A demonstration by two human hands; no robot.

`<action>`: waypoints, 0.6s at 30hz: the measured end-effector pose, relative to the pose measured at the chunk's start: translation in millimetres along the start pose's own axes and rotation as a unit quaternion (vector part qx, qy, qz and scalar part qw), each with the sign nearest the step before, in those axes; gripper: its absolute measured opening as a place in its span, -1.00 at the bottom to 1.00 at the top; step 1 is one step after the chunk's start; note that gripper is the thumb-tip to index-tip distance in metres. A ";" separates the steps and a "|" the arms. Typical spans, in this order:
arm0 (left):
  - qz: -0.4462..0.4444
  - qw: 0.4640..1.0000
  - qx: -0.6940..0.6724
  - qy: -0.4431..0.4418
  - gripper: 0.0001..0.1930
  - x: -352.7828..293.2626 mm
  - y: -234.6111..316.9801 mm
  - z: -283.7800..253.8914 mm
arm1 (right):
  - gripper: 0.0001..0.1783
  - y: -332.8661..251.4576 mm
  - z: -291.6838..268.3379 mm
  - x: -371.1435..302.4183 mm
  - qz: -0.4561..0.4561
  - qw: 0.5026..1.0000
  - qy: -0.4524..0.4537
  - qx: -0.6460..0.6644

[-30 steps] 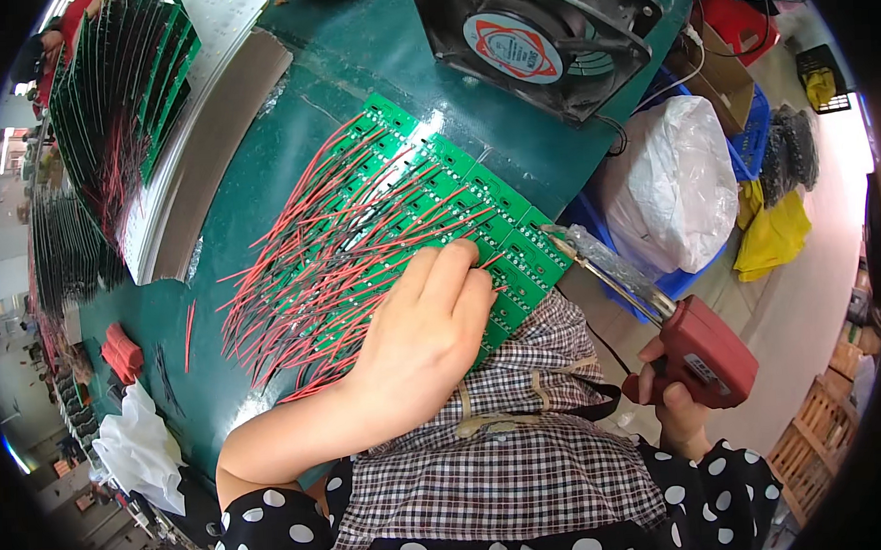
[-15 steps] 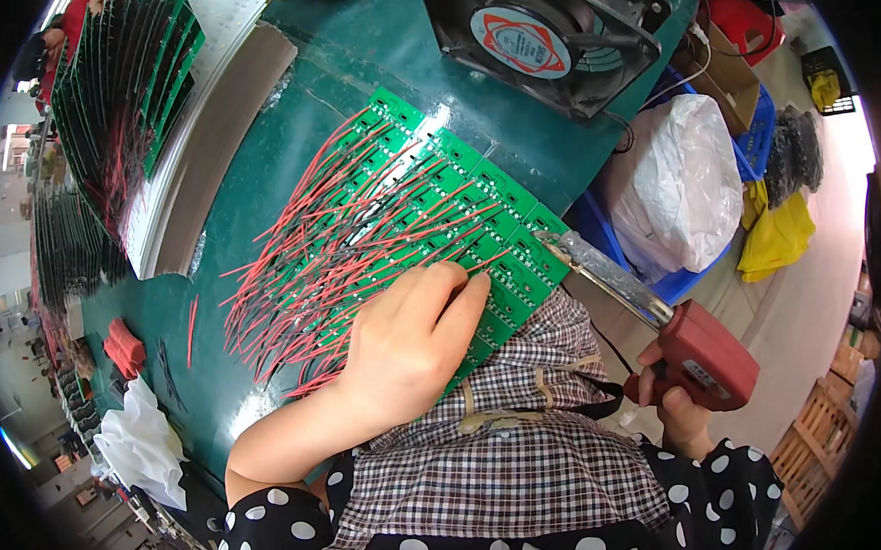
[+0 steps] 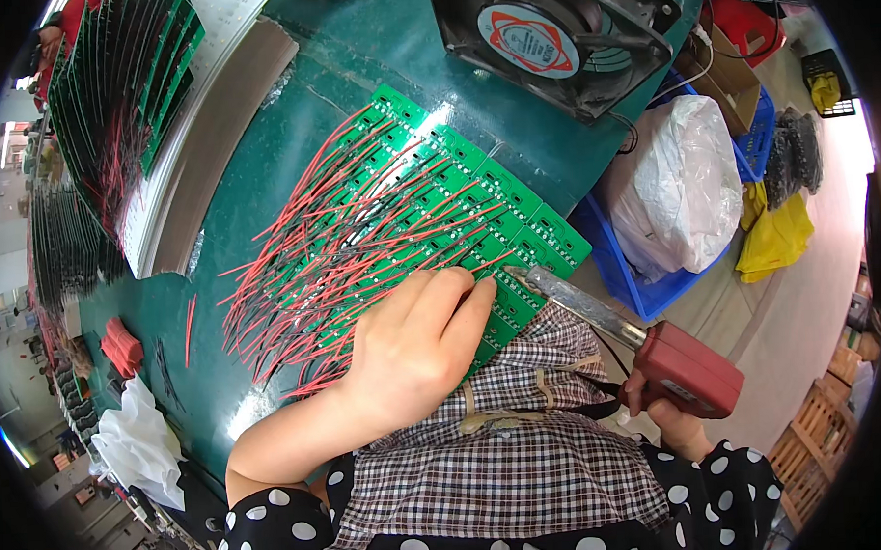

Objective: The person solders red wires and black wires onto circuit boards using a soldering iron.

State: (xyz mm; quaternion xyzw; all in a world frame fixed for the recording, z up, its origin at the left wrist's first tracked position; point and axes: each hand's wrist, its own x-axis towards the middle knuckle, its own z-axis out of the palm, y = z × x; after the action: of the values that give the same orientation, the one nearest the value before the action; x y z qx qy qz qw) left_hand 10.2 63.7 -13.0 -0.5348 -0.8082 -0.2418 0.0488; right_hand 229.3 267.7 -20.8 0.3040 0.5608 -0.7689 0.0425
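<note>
A green circuit board panel (image 3: pixel 542 233) lies on the table, its near edge by my checked apron. Many thin red and black wires (image 3: pixel 331 236) run from it toward the left. My left hand (image 3: pixel 414 340) rests over the board with fingers closed in a pinch, and a short red wire (image 3: pixel 494 261) shows at the fingertips; the exact grip is partly hidden. In my right hand (image 3: pixel 668 417) is a dark red soldering gun (image 3: pixel 685 368). Its metal barrel points up and left, with the tip at the board just right of my left fingertips.
A black fan (image 3: pixel 558 44) stands at the far edge. Stacked wired boards (image 3: pixel 123 102) lean at the far left beside a curved grey-white stack (image 3: pixel 224 152). Blue bins (image 3: pixel 648 300) with a white plastic bag (image 3: pixel 677 181) sit at right. Loose red wires (image 3: pixel 189 330) lie at left.
The soldering gun has moved left and slightly down, bringing its tip from the board's right edge to beside my left fingertips. My left hand has barely shifted.
</note>
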 end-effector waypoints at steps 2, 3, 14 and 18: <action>-0.033 0.999 -0.021 -0.001 -0.69 1.5 3.8 -1.8 | -0.22 2.5 -3.6 -1.6 -0.005 0.999 -0.005 -0.053; -0.033 0.999 -0.021 -0.001 -0.69 1.2 4.1 -1.5 | -0.25 4.1 -5.6 -2.7 -0.010 0.994 -0.010 -0.106; -0.026 1.000 -0.013 -0.002 -0.71 3.4 3.9 1.8 | -0.43 19.5 -17.2 -9.5 -0.029 0.970 0.015 -0.242; -0.033 0.999 -0.007 -0.002 -0.70 1.3 2.0 -0.6 | -0.36 -7.0 8.4 1.1 -0.019 0.998 0.001 0.060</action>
State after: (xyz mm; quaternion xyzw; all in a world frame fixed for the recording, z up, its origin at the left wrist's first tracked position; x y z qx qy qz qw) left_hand 11.3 65.1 -11.4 -0.5087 -0.8238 -0.2476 0.0359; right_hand 222.0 263.1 -14.0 0.2965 0.5196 -0.8013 0.0091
